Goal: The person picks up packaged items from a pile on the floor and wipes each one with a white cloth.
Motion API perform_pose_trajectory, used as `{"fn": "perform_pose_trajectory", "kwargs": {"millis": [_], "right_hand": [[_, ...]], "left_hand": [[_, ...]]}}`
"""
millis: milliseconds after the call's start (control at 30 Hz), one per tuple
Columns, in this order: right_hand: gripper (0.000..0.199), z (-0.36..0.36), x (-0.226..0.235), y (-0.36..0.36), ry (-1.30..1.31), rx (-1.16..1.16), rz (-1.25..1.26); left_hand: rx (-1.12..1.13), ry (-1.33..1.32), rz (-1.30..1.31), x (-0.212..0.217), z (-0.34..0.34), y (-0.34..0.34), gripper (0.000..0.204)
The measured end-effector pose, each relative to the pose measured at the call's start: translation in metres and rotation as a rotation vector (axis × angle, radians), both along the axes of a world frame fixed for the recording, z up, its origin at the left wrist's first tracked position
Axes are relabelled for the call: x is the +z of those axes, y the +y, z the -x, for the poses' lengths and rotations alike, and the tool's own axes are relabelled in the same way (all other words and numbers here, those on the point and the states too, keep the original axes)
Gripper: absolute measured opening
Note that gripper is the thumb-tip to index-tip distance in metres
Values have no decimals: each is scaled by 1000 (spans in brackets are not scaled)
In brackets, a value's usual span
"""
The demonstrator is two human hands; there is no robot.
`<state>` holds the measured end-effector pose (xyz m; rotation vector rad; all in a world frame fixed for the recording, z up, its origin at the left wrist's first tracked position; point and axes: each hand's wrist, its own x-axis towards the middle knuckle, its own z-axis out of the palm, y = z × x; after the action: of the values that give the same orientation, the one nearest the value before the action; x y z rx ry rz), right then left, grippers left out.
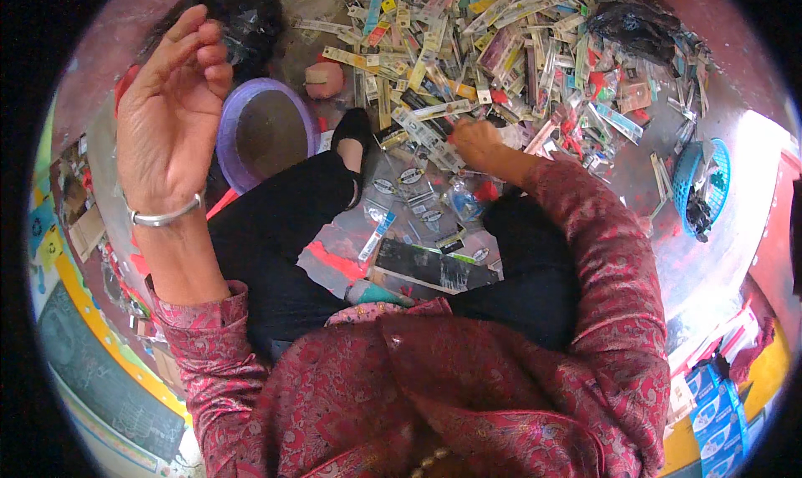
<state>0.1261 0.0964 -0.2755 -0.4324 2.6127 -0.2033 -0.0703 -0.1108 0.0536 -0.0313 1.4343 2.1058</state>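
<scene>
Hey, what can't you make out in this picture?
Head view: whether the right hand grips anything; its own back hides the grip.
Head view: any contents of the black plastic bag; dark film hides them.
Head view: the print on the strip-shaped packages; too small.
Head view: the blue printed sheet's lower end; cut off by the bottom edge.

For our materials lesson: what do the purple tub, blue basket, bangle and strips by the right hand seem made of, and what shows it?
Purple tub: probably plastic, smooth, from its evenly coloured rim.
Blue basket: likely moulded plastic, from its regular openwork wall.
Bangle: polished, silvery, probably metal, from its bright highlights.
Strips: glossy, perhaps plastic with card, from their glare.
</scene>
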Motion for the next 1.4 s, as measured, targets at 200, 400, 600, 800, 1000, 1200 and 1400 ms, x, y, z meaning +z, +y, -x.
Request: {"fn": "perform_pose_trajectory", "kwargs": {"millis": [200,400,600,800,1000,1200,1400], "right_hand": [[21,18,-26,16,120,-112,-2],[18,48,1,76,121,-254,-131],[17,52,16,125,213,-282,-222],[17,44,39,99,130,-481,-119],[27,43,4,15,-40,-382,42],[18,37,-15,-7,-26,-431,37],[14,3,-2,8,-163,-301,137]], "left_hand": [[-77,-154,-94,-10,-1,-4,26],[-85,-140,-70,-9,1,-6,26],[-72,-101,-16,-9,-3,4,28],[-52,-148,-1,-11,-5,6,25],[-23,-167,34,-12,-18,23,21],[-29,-203,5,-13,-23,26,20],[-2,-152,68,-18,-18,24,21]]}}
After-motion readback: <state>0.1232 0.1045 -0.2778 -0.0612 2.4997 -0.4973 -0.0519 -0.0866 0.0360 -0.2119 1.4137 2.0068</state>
